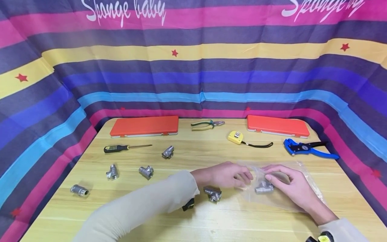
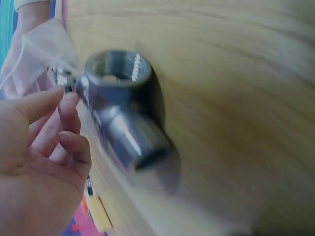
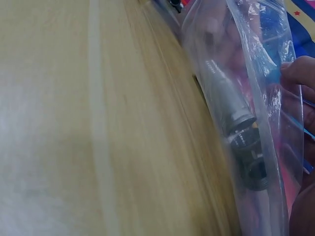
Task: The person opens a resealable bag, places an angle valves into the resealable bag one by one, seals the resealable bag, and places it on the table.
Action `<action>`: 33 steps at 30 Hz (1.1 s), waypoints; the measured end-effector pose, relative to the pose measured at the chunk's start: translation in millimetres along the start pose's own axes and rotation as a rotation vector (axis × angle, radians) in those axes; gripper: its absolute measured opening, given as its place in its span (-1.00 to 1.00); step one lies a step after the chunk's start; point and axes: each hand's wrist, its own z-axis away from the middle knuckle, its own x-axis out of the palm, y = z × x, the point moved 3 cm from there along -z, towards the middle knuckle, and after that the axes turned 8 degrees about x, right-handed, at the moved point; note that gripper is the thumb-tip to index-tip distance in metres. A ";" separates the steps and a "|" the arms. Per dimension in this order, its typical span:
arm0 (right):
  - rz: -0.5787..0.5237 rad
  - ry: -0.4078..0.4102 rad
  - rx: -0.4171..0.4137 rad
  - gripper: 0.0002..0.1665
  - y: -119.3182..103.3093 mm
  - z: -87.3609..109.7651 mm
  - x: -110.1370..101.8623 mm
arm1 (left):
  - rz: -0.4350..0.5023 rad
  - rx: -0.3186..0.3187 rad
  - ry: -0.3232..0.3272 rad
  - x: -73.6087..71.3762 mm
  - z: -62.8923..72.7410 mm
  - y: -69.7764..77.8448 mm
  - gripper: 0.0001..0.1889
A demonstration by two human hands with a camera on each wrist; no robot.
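Observation:
A clear plastic bag (image 1: 284,198) lies at the right front of the table with a metal tee pipe fitting (image 1: 264,187) inside it. My right hand (image 1: 291,188) pinches the bag's upper edge between thumb and fingers; the film stretches beside the thumb in the right wrist view. At the bag's left side is my left hand (image 1: 226,174), its fingers loosely bent and close to the mouth of the bag. Below the left hand, another tee fitting (image 1: 213,194) rests on the wood, large in the left wrist view.
Several more fittings, among them a tee (image 1: 146,172), lie to the left. Behind them are a screwdriver (image 1: 127,148), two red cases, one at the left (image 1: 145,126), pliers (image 1: 208,125), a yellow tape measure (image 1: 235,137) and a blue wire stripper (image 1: 309,148). A striped curtain (image 1: 193,80) surrounds the table.

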 end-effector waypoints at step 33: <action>-0.002 -0.015 0.036 -0.83 5.9 2.8 0.4 | 0.068 -0.102 -0.073 -27.0 100.1 -47.0 -0.90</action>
